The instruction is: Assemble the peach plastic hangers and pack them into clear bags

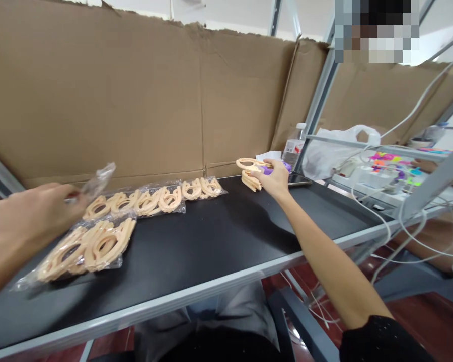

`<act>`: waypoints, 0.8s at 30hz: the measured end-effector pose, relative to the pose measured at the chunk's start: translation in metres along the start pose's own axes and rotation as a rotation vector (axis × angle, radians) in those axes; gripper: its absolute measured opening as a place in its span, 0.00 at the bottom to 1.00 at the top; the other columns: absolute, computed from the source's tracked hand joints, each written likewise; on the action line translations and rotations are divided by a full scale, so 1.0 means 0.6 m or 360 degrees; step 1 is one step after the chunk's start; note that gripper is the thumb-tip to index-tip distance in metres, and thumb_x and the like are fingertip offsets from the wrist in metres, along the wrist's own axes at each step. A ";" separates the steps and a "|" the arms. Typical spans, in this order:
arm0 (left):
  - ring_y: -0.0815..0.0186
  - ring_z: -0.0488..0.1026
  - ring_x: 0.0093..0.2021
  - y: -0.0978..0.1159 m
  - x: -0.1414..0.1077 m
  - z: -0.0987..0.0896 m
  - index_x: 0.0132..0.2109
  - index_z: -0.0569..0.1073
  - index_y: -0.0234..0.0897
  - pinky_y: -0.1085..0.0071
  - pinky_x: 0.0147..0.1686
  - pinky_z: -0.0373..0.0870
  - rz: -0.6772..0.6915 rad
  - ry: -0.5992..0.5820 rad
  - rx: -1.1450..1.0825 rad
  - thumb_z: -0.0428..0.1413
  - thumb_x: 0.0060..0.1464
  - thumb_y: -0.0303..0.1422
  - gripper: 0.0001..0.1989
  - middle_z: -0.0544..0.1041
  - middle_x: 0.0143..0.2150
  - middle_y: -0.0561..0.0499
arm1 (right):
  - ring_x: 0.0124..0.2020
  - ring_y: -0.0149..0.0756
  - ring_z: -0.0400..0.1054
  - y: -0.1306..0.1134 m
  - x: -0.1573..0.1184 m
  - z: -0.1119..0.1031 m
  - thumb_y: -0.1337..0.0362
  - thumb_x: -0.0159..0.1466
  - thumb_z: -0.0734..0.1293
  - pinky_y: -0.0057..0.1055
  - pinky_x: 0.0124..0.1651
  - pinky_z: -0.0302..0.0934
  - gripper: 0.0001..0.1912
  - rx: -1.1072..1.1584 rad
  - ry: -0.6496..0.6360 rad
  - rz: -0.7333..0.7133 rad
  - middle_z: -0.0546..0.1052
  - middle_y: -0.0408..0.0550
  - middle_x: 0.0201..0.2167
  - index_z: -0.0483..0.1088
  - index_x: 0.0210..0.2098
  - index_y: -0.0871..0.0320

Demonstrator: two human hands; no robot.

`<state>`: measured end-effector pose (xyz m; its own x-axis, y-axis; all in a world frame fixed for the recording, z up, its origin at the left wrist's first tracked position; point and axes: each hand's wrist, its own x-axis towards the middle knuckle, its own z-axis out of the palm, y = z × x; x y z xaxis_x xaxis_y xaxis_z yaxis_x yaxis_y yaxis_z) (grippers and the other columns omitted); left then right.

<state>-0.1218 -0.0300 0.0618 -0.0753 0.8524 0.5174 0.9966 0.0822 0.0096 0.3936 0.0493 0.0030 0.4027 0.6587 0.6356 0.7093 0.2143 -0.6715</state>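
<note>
Several clear bags of beige looped plastic pieces lie in a row along the back of the black table. Nearer the front left sits a larger bagged group. Above these bags, my left hand is closed, with a crumpled clear plastic bag sticking out past its fingers. My right hand pinches a beige looped piece at the back right, over a small stack of loose beige pieces. Something purple shows just behind that hand.
A water bottle stands by the shelf post, near a dark flat phone-like object. Cardboard walls the back. To the right are a white plastic bag, loose white cables, colourful small parts and another person's arm.
</note>
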 end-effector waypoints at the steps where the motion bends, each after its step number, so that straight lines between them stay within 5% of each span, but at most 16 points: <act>1: 0.45 0.76 0.38 0.052 -0.019 -0.018 0.39 0.77 0.41 0.52 0.36 0.69 0.0034 0.0039 0.0210 0.47 0.54 0.53 0.23 0.80 0.35 0.46 | 0.51 0.48 0.69 -0.006 -0.001 0.000 0.56 0.49 0.73 0.44 0.57 0.61 0.29 0.0031 0.0009 0.0000 0.75 0.58 0.50 0.72 0.49 0.63; 5: 0.56 0.77 0.33 0.218 -0.088 -0.037 0.33 0.76 0.40 0.66 0.31 0.63 0.0562 0.0056 0.0202 0.46 0.59 0.42 0.18 0.81 0.33 0.45 | 0.50 0.48 0.70 -0.041 -0.022 -0.009 0.55 0.48 0.74 0.45 0.55 0.63 0.31 0.0329 0.0000 0.0039 0.76 0.57 0.50 0.72 0.49 0.62; 9: 0.56 0.75 0.27 0.311 -0.128 -0.010 0.29 0.76 0.40 0.63 0.27 0.59 0.0788 -0.0156 -0.0145 0.49 0.56 0.36 0.13 0.79 0.28 0.40 | 0.47 0.45 0.73 -0.077 -0.097 -0.053 0.54 0.51 0.74 0.44 0.52 0.66 0.30 0.0826 -0.0219 -0.0026 0.78 0.53 0.48 0.70 0.52 0.58; 16: 0.52 0.77 0.31 0.375 -0.141 0.014 0.33 0.77 0.37 0.60 0.27 0.60 0.0834 -0.0337 -0.0272 0.49 0.56 0.33 0.12 0.79 0.31 0.36 | 0.50 0.50 0.71 -0.071 -0.261 -0.169 0.55 0.52 0.76 0.49 0.52 0.67 0.25 0.0727 -0.0567 0.0016 0.77 0.49 0.50 0.72 0.49 0.44; 24: 0.60 0.76 0.27 0.408 -0.168 -0.023 0.30 0.74 0.37 0.67 0.27 0.64 0.0860 -0.0264 -0.0577 0.50 0.59 0.36 0.13 0.80 0.28 0.47 | 0.52 0.48 0.68 -0.074 -0.282 -0.182 0.57 0.55 0.73 0.46 0.54 0.64 0.24 0.0290 -0.0791 -0.0078 0.75 0.48 0.52 0.69 0.51 0.50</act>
<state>0.1301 -0.1030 0.0239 0.4620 0.7955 0.3922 0.8419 -0.5324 0.0880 0.3572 -0.1504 -0.0333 0.0174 0.8976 0.4404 0.5905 0.3462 -0.7290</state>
